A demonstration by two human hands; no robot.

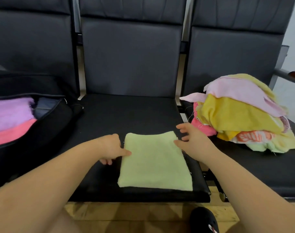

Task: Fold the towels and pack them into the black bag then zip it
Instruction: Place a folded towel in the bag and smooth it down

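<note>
The black bag point(42, 125) is cut off at the left edge, and the towel pile point(244, 113) hides its lower layers.

Soft, even indoor light fills the scene, brightest beyond the right hand point(193, 140) near the pale wall point(292, 47). Shadows are faint. The black seat backs point(131, 52) carry a dull sheen. Wide-angle distortion bows the edges, and both hands look slightly blurred.

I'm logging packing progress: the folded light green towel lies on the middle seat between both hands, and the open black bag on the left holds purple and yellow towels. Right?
Not quite. The head view shows the black bag holding a purple towel and a pink towel, not yellow. The rest stands: light green towel, left hand, right hand.
</note>
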